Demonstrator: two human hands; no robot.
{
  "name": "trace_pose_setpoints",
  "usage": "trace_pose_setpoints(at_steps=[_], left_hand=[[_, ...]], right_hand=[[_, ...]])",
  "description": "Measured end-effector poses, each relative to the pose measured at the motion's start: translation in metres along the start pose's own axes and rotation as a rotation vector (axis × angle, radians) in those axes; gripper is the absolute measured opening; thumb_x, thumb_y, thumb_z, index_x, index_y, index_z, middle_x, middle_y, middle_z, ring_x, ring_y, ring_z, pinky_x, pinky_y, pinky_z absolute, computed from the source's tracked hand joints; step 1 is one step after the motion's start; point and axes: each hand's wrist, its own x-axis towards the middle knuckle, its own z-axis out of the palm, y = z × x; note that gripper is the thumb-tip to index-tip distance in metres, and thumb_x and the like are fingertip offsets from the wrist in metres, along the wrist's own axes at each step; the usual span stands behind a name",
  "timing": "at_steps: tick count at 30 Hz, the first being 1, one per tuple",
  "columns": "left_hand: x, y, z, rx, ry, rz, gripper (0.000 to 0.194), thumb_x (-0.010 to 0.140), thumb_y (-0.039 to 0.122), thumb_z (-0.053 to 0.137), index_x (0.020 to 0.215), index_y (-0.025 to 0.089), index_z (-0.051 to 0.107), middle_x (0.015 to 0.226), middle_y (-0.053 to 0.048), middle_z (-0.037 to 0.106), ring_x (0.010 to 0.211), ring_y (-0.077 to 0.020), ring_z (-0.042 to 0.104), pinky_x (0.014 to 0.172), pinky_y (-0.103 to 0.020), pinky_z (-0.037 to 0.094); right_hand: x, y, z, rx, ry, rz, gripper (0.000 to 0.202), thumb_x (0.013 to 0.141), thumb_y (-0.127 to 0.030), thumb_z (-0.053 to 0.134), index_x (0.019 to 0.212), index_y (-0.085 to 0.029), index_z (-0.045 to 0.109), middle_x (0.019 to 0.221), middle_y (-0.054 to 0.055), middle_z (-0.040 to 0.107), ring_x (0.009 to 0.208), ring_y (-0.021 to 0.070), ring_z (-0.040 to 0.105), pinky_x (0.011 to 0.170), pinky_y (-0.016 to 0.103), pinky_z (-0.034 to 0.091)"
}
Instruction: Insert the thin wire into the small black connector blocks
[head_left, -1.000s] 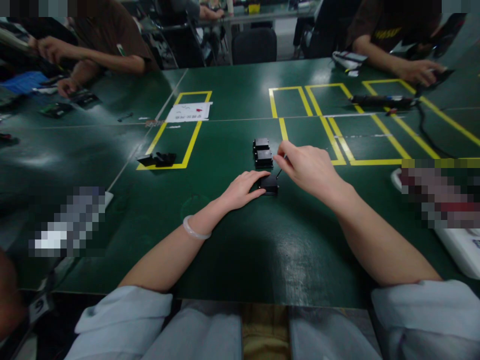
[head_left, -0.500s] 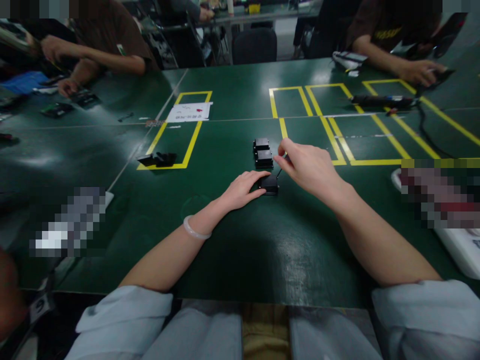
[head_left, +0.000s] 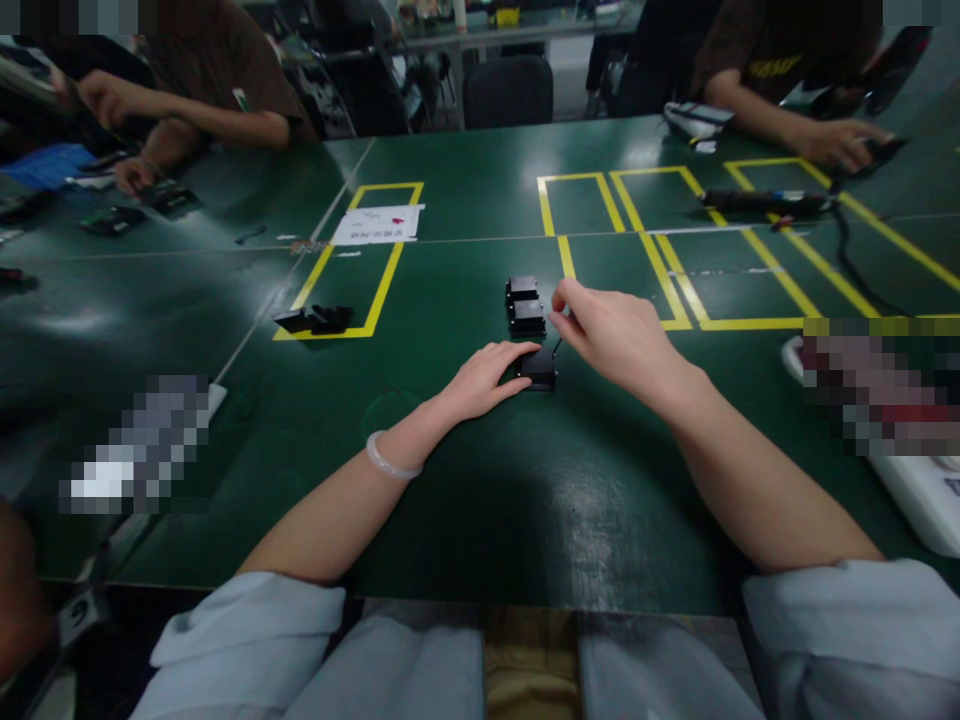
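On the green table lies a small black block (head_left: pixel 538 369), with my left hand (head_left: pixel 484 381) gripping its left side between thumb and fingers. My right hand (head_left: pixel 611 333) is closed in a pinch on a thin dark tool (head_left: pixel 557 347), whose lower end meets the upper right corner of the block. Just beyond the held block sit two similar black blocks, the nearer one (head_left: pixel 528 317) and the farther one (head_left: pixel 523 288), close together. Most of the tool is hidden by my right fingers.
Black parts (head_left: pixel 315 319) and a white paper (head_left: pixel 377 225) lie by a yellow-taped rectangle at the left. A blurred device (head_left: pixel 911 490) rests at the right edge. Across the table, two people work with their hands; a black cylindrical tool (head_left: pixel 765 202) lies near the right one.
My right fingers have shifted very slightly at the tool. My left hand and the blocks have stayed in place.
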Motion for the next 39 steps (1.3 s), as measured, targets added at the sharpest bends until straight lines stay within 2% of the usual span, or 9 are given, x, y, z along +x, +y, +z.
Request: trace_pose_setpoints(at_steps=[4, 11, 18, 25, 33, 39], left_hand=[[-0.0004, -0.0003, 0.0004, -0.001, 0.007, 0.011, 0.049, 0.099, 0.041, 0.050, 0.143, 0.022, 0.045, 0.137, -0.010, 0.058, 0.119, -0.0275, 0.055, 0.100, -0.041, 0.043], [0.0005, 0.0003, 0.0002, -0.004, 0.006, 0.006, 0.048, 0.099, 0.041, 0.051, 0.142, 0.022, 0.046, 0.136, -0.010, 0.059, 0.118, -0.0274, 0.055, 0.100, -0.041, 0.043], [0.0004, -0.0001, -0.0002, -0.006, 0.004, 0.008, 0.049, 0.098, 0.041, 0.051, 0.143, 0.022, 0.045, 0.138, -0.010, 0.058, 0.119, -0.0276, 0.055, 0.100, -0.041, 0.043], [0.0002, -0.0012, 0.0010, -0.006, 0.008, 0.005, 0.049, 0.098, 0.042, 0.050, 0.143, 0.023, 0.045, 0.137, -0.009, 0.058, 0.120, -0.0278, 0.055, 0.101, -0.042, 0.043], [0.0007, -0.0004, 0.0004, -0.002, 0.005, 0.003, 0.049, 0.099, 0.042, 0.050, 0.143, 0.022, 0.045, 0.135, -0.010, 0.059, 0.118, -0.0274, 0.055, 0.101, -0.042, 0.043], [0.0008, -0.0002, 0.0004, -0.002, -0.002, -0.002, 0.048, 0.098, 0.041, 0.050, 0.143, 0.023, 0.045, 0.135, -0.010, 0.059, 0.118, -0.0278, 0.055, 0.101, -0.042, 0.044]], right_hand=[[0.0011, 0.0000, 0.0006, -0.042, -0.005, 0.028, 0.031, 0.100, -0.036, 0.033, 0.113, -0.021, 0.057, 0.090, 0.008, 0.073, 0.074, 0.0207, 0.064, 0.056, 0.029, 0.022], [-0.0003, -0.0008, 0.0001, -0.009, 0.002, -0.001, 0.033, 0.098, -0.029, 0.029, 0.118, -0.020, 0.054, 0.102, 0.009, 0.073, 0.077, 0.0189, 0.064, 0.056, 0.029, 0.023], [0.0004, -0.0006, 0.0004, -0.027, -0.007, 0.012, 0.034, 0.100, -0.036, 0.030, 0.115, -0.020, 0.057, 0.093, 0.008, 0.073, 0.075, 0.0197, 0.064, 0.056, 0.029, 0.022], [-0.0014, -0.0013, -0.0018, -0.008, -0.003, -0.018, 0.033, 0.098, -0.026, 0.031, 0.118, -0.020, 0.055, 0.101, 0.008, 0.073, 0.079, 0.0197, 0.065, 0.055, 0.029, 0.022], [0.0008, -0.0014, 0.0013, -0.031, -0.006, -0.001, 0.032, 0.101, -0.036, 0.031, 0.113, -0.021, 0.056, 0.096, 0.008, 0.074, 0.077, 0.0200, 0.065, 0.055, 0.029, 0.022], [-0.0001, -0.0033, -0.0021, -0.022, -0.029, 0.000, 0.033, 0.100, -0.028, 0.027, 0.117, -0.020, 0.054, 0.102, 0.009, 0.073, 0.079, 0.0191, 0.064, 0.056, 0.029, 0.022]])
